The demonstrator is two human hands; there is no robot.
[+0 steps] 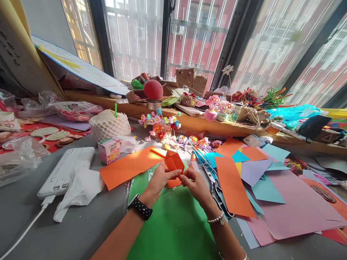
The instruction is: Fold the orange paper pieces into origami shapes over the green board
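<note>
Beyond the grip in the head view, on the window ledge [195, 119]: a pink pot [210, 115] filled with pink crocheted flowers [213, 100]. Left of the grip: a pink carton [108, 151], contents hidden, and, farther off, a clear plastic bag [90, 106] around reddish pieces [76, 115] too blurred to name. Cut off at the far-left edge: a white cup [8, 121]. Half lost in glare past the grip: multicolored crocheted flowers [154, 120]. Held above a green sheet [170, 220]: folded orange paper [174, 161], pinched narrowly in left hand [157, 181] and, at its lower right edge, in right hand [196, 185], lower part partly covered.
</note>
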